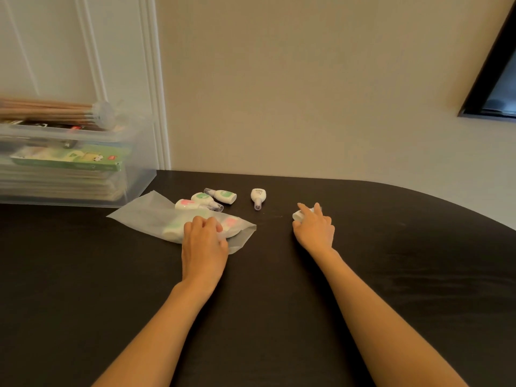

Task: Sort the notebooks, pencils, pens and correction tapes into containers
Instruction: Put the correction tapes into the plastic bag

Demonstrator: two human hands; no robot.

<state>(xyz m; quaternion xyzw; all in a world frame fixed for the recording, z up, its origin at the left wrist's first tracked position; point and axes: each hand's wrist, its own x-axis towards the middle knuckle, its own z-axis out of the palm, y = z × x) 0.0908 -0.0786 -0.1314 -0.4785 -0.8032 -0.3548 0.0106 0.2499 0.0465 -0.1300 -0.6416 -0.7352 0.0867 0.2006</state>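
On the dark table [279, 303], both my forearms reach forward, bare and palm-down. My left hand [203, 241] rests on a frosted pouch [148, 216], fingers curled down over its near edge and gripping the thin film; whether they hold the mouth open I cannot quite tell. My right hand [314, 227] lies well to the right, fingers bent round a white correction tape [298, 215] that peeks out by my thumb, still touching the tabletop. The pouch is soft, milky and translucent, and through it show blurred rounded shapes in white, green and pink. Just beyond it lie three loose tapes, small glossy teardrop bodies with clear caps: a pink tape [185, 204], a green tape [202, 199] and a second green tape [224, 196]. A purple-capped tape [258, 196] lies apart between my hands. At far left stands a clear plastic bin [134, 152] with stacked notebooks [64, 180] and wooden pencils [47, 107] across its top.
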